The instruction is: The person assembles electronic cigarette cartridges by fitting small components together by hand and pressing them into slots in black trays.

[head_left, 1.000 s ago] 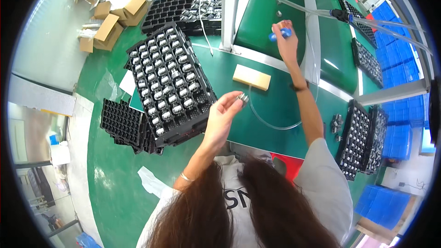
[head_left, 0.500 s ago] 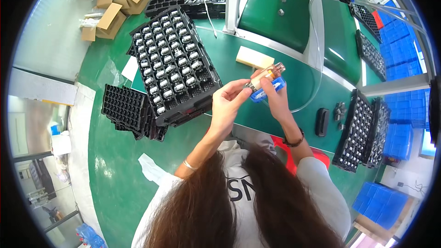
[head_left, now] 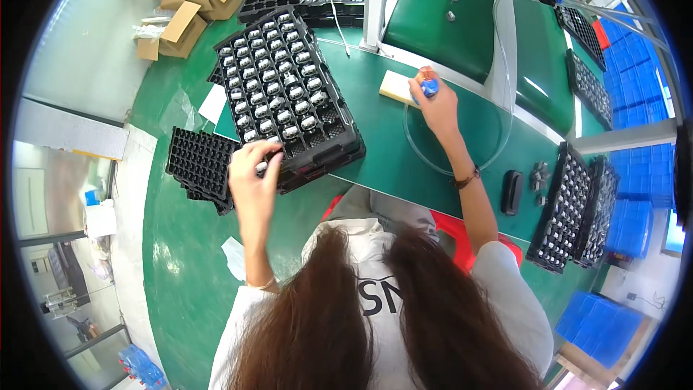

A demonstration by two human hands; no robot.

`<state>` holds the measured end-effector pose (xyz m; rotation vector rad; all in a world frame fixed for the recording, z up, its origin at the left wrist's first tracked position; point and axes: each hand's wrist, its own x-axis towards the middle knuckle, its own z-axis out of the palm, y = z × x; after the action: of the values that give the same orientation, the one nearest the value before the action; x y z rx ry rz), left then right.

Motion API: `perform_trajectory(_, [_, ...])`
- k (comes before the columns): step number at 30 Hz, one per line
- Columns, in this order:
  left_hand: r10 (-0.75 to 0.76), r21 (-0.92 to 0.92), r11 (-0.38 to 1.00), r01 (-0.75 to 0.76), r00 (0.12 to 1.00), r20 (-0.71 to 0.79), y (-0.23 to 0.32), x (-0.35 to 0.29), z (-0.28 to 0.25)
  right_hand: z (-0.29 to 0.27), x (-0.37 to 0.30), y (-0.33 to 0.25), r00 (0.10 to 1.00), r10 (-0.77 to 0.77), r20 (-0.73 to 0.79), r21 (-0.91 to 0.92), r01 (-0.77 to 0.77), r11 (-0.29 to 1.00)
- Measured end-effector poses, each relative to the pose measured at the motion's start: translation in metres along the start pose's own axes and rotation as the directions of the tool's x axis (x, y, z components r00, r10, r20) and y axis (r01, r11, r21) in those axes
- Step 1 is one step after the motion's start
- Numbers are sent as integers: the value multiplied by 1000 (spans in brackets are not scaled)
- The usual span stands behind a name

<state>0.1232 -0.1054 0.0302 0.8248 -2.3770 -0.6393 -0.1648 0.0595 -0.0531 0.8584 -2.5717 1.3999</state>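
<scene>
My left hand (head_left: 253,173) reaches to the near left corner of a black compartment tray (head_left: 328,148). Its thumb and fingers curl around a small shiny metal part (head_left: 261,167) at the tray's edge; whether the part still touches its cell cannot be made out. Rows of similar metal parts (head_left: 273,88) fill most of the tray, and a few cells along its right side hold none. Over the green table, my right hand (head_left: 439,108) is closed around a blue object (head_left: 429,88) with a reddish-amber top, mostly hidden by the fingers. Beside it lies a pale yellow block (head_left: 395,87).
Stacked black trays (head_left: 198,162) sit low on the left. A clear hose (head_left: 498,123) loops across the table near a black case (head_left: 512,192) and loose metal pieces (head_left: 538,175). Filled trays (head_left: 559,206) stand at right. A metal post (head_left: 375,3) rises at the back.
My hands have parted. The left has moved left from the middle to the tray's near corner. The right has gone slightly up with the blue object, its fingers now wrapped around it.
</scene>
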Motion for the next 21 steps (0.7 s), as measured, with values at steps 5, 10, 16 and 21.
perform_trajectory(5, [-51, 126, 992, 22, 971, 233, -32, -2, -32, 0, -5, 0, 998, 44, 44, -81, -41, 996])
perform_trajectory(10, [-31, -66, 996, 52, 956, 292, -41, 2, -34, -29, -19, 3, 986, 117, 117, -38, -114, 993])
perform_trajectory(16, [-87, -352, 924, 149, 979, 186, -44, 6, -34, -43, -25, 6, 959, 139, 249, -9, -141, 990])
perform_trajectory(21, [-244, -845, 263, 466, 879, 409, -9, 20, -5, 0, -1, 16, 996, -82, 42, 123, 77, 989])
